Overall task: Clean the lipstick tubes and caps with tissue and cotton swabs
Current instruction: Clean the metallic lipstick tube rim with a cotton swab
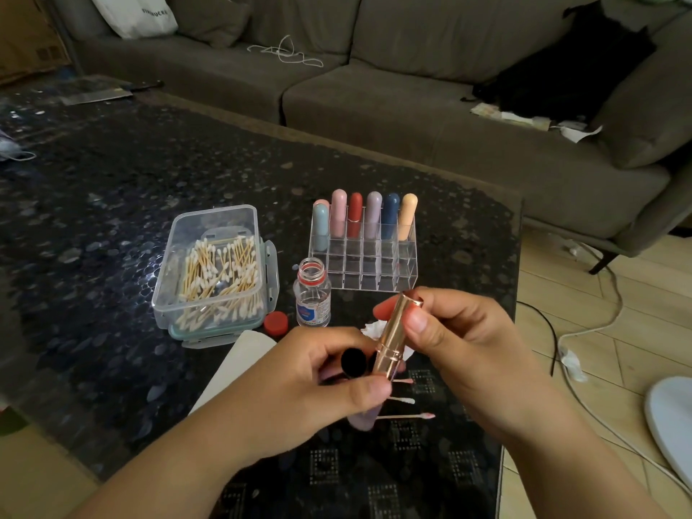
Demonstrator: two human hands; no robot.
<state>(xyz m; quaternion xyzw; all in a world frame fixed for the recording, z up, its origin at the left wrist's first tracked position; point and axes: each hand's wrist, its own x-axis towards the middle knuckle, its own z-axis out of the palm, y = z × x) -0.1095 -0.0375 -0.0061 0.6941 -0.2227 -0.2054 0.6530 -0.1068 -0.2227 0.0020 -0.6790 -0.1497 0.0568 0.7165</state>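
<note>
A dark glass-topped coffee table (112, 204) carried the whole kit within reach. At mid-left stood an open plastic box of cotton swabs (215, 267), and to its right a clear acrylic organiser (369, 256) held seven capped lipsticks (365, 217) upright in its far rows, probably awaiting their turn. Between them stood an uncapped small bottle (312, 294), its red cap (276, 322) beside it. Nearest, the right hand (460, 346) pinched the rose-gold lipstick tube (395, 337) near its top, tilted, while the left hand (318, 383) gripped its base together with a dark cap (353, 362), seemingly for twisting. A crumpled tissue (374, 327) and three used swabs (402, 400) lay beneath.
</note>
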